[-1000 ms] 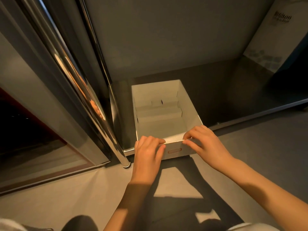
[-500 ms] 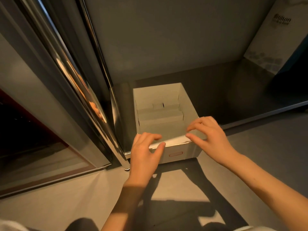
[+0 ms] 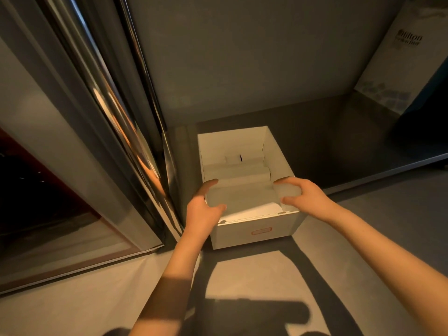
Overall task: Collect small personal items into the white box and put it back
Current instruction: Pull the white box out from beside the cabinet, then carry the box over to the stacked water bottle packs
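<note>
The white box (image 3: 257,235) stands open-topped at the front edge of a dark closet floor, with a small red-outlined slot on its front face. Inside I see only white cardboard folds and a sheet of white paper. My left hand (image 3: 203,210) clasps the box's left wall near the front corner, thumb inside. Over the right wall near the front sits my right hand (image 3: 306,197), its fingers curled around the rim. Both hands are slightly blurred.
A shiny metal door frame and pole (image 3: 145,175) rise close to the box's left side. A white paper bag with printed lettering (image 3: 397,69) leans at the back right of the closet. A metal floor rail (image 3: 388,170) runs to the right; grey floor lies in front.
Both hands have left the box's front rim and spread apart to its left and right walls. The box has slid slightly out toward me.
</note>
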Demonstrator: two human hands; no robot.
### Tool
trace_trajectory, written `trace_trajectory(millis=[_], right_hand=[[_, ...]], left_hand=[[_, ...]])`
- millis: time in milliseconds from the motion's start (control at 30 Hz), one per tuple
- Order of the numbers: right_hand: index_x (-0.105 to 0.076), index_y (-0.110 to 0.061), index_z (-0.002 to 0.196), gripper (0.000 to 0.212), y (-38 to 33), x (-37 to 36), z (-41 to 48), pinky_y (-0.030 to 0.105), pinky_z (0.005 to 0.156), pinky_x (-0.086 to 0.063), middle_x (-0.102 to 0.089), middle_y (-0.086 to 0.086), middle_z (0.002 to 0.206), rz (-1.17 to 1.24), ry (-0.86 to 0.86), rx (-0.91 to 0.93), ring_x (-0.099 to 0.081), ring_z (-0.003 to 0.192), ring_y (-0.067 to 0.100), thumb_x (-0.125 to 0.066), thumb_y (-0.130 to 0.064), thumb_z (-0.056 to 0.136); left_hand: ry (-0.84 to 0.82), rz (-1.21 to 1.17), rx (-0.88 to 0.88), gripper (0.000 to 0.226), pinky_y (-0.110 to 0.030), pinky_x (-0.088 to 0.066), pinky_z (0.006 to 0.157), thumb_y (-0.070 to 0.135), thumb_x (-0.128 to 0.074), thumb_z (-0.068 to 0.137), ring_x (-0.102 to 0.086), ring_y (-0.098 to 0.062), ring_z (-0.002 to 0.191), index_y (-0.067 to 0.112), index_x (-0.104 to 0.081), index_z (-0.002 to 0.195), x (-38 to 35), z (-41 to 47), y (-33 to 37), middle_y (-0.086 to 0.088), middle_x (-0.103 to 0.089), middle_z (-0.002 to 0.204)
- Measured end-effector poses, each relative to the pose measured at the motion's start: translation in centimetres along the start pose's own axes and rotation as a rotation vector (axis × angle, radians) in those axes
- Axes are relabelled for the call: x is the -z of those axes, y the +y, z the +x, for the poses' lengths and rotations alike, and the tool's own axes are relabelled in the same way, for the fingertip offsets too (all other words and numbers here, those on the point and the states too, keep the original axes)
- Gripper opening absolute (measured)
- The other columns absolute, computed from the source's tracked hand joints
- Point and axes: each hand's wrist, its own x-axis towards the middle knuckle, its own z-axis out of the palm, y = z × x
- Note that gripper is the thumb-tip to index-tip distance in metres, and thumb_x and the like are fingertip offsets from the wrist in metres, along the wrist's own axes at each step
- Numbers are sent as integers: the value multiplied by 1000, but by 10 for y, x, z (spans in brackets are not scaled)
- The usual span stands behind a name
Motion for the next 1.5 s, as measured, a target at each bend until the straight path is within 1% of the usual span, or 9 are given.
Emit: trace_trajectory(millis=[67, 233, 433, 633, 833, 967, 1267, 1400, 1500], right_hand=[[-54, -28, 126, 56, 3, -1, -3, 19, 92, -37, -50, -8, 131, -4, 0, -1, -43, 122, 10, -64, 1, 80], [-50, -31, 134, 75, 14, -1, -20, 16, 81, -47, -48, -5, 140, 23, 69, -35, -47, 123, 17, -61, 13, 74], [-45, -40, 136, 80, 2, 27, -74, 18, 59, -53, -44, -1, 141, 97, 148, -198, -58, 98, 16, -66, 10, 76], [-38, -34, 142, 78, -43, 82, -144, 38, 98, -45, -46, -7, 122, 259, 214, -433, -47, 114, 19, -68, 1, 79], [-26, -43, 143, 86, -84, 133, -236, 34, 95, -46, -49, -4, 122, 185, 357, -612, -47, 104, 14, -67, -1, 80], [-24, -48, 142, 84, -132, 174, -295, 32, 84, -51, -55, -4, 125, 162, 423, -719, -53, 102, 14, -69, -14, 81], [-27, -42, 143, 79, -296, 286, -418, 29, 90, -48, -52, -5, 124, 295, 627, -779, -49, 106, 14, -65, -7, 82], [-32, -29, 146, 84, -358, 331, -457, -1, 73, -41, -51, -2, 129, 358, 715, -796, -49, 104, 9, -62, 8, 77], [-32, -26, 146, 85, -397, 362, -479, -5, 62, -37, -55, -1, 121, 313, 748, -795, -51, 96, 11, -62, 10, 75]], left_hand=[[2, 22, -15, 66, -3, -40, 46, -5, -63, 79, -52, -5, 62, 32, -48, 131, 0, -3, -2, 5, -55, 97], [25, 10, -24, 68, 2, -35, 46, -14, -62, 75, -50, 7, 65, 29, -54, 127, -7, -12, 1, 13, -50, 110], [-106, 59, -22, 69, 9, -27, 76, -13, -64, 72, -45, -4, 116, 31, -55, 125, -12, -32, 41, 14, -53, 127], [-224, 139, -117, 72, 7, -30, 87, -1, -76, 72, -47, -15, 127, 23, -50, 134, -1, -67, 120, 6, -52, 136], [-481, 297, -30, 77, -24, -34, 101, 22, -75, 77, -49, -17, 124, 44, -34, 138, 4, -103, 213, 7, -49, 137], [-578, 280, -39, 73, -11, -27, 96, 17, -72, 80, -48, -18, 124, 52, -34, 132, 19, -139, 281, 6, -48, 135], [-722, 257, -129, 72, -34, -45, 97, 12, -73, 78, -47, -19, 123, 46, -40, 133, 94, -216, 466, 6, -47, 135], [-789, 269, -155, 71, -33, -43, 100, 14, -73, 78, -47, -17, 122, 46, -41, 132, 124, -237, 543, 8, -49, 133], [-814, 285, -268, 73, -24, -39, 100, 13, -73, 77, -46, -17, 126, 41, -41, 136, 144, -249, 590, 8, -49, 136]])
